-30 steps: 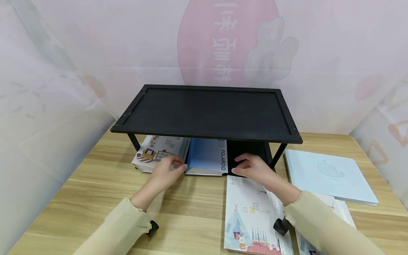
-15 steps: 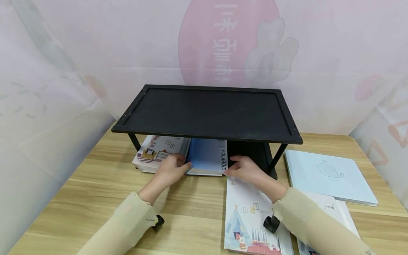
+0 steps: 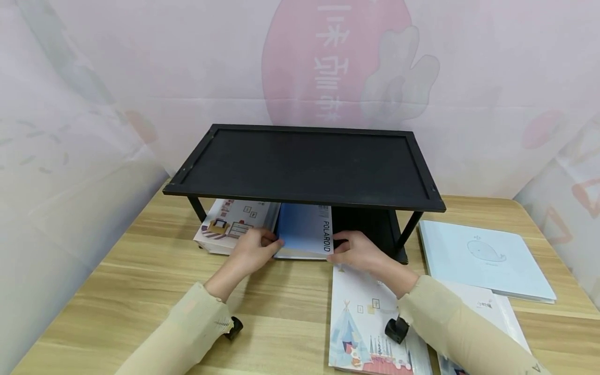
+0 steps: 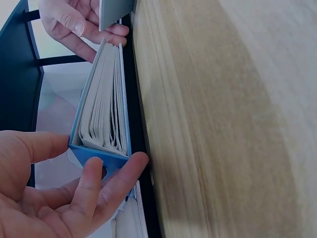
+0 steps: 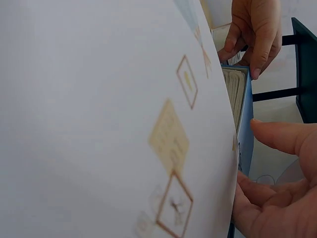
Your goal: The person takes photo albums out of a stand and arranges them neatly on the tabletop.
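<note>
1. Head view: a blue photo album [image 3: 302, 229] marked "POLAROID" lies flat on the lower tier of a black two-tier shelf [image 3: 304, 166], its back part hidden under the upper tier.

2. A person's left hand [image 3: 248, 251] and right hand [image 3: 358, 252] hold the album at opposite ends – each grip clamped on it, thumb and fingers across its thickness.

3. Left wrist view: the page edges [image 4: 104, 94] face outward between the covers, with the left thumb at one corner of the blue end and fingers at the other.

4. To the left, a white illustrated book [image 3: 229, 224] sits just beside the album on the same tier; whether the two touch cannot be told.

5. On the wooden desk [image 3: 117, 312], a white book with a tent drawing [image 3: 361, 323] lies in front of the shelf, partly beneath the right arm – and farther right, a pale-blue whale book [image 3: 487, 260] overlaps another white book [image 3: 497, 312].
</note>
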Demonstrator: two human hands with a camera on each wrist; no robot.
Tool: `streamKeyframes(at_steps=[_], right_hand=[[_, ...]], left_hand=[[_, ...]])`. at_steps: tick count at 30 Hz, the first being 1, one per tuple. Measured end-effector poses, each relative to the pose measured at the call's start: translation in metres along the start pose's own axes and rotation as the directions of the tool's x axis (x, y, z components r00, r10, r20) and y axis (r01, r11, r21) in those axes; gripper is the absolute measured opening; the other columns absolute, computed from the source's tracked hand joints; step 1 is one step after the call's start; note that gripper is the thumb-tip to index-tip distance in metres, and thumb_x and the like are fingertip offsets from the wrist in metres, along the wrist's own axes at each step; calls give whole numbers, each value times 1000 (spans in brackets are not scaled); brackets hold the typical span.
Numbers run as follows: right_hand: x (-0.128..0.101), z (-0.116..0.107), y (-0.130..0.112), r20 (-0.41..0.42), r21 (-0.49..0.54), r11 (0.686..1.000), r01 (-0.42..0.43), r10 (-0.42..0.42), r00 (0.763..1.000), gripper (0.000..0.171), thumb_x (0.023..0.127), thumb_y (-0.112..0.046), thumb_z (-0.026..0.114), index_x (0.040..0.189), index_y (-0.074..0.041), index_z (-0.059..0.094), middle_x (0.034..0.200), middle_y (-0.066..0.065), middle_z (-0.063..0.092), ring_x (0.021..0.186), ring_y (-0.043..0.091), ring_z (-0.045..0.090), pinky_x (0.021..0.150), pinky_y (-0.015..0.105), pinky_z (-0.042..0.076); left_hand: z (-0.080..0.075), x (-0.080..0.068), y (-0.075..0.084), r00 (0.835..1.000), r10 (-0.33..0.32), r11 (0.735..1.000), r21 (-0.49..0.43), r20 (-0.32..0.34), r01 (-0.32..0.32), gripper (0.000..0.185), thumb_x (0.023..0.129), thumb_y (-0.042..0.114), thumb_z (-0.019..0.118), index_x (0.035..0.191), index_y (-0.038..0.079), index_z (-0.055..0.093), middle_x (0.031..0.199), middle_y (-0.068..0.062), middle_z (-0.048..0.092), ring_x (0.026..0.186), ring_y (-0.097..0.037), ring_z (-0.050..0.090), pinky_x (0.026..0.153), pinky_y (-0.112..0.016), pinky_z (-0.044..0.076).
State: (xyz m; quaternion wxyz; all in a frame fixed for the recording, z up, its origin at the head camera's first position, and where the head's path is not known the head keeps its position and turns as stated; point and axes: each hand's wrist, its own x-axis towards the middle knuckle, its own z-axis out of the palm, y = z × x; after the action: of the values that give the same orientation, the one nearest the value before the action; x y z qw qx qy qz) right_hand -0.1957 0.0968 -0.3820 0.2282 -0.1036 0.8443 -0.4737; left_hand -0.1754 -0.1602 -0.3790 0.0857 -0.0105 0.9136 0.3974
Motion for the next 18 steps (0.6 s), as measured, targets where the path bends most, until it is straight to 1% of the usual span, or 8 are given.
streamKeyframes(at_steps=[4,8,14,18], right_hand=[[-1,-1,1,14,7,1000,-30,29,999,65,88,-12,73,143,5,43,99,13,74,82,14,66,77,29,52],[-1,-3,2,38,31,999,-29,28,999,66,88,-13,73,144,4,42,103,14,73,87,16,67,83,33,52],[1,-6,6,49,84,996,-28,24,999,61,88,-12,72,141,1,44,103,15,75,92,18,69,88,34,50],[2,-7,8,53,99,995,-28,22,998,56,90,-12,70,138,0,43,100,14,76,94,19,70,90,34,48]], left_hand=[[-1,-1,-1,1000,-14,999,-42,9,14,31,97,24,64,112,-2,67,89,-10,73,70,-20,71,61,-27,51],[-1,-3,-2,1000,-24,997,-78,14,25,31,97,24,64,113,-2,65,92,-12,72,71,-20,71,62,-28,53],[-1,-4,-4,999,-22,990,-137,37,27,29,97,23,64,112,-2,64,92,-13,70,72,-21,71,68,-33,58],[-2,-7,-4,999,-16,986,-163,46,24,28,97,23,64,111,-2,64,90,-13,69,71,-21,70,68,-35,58]])
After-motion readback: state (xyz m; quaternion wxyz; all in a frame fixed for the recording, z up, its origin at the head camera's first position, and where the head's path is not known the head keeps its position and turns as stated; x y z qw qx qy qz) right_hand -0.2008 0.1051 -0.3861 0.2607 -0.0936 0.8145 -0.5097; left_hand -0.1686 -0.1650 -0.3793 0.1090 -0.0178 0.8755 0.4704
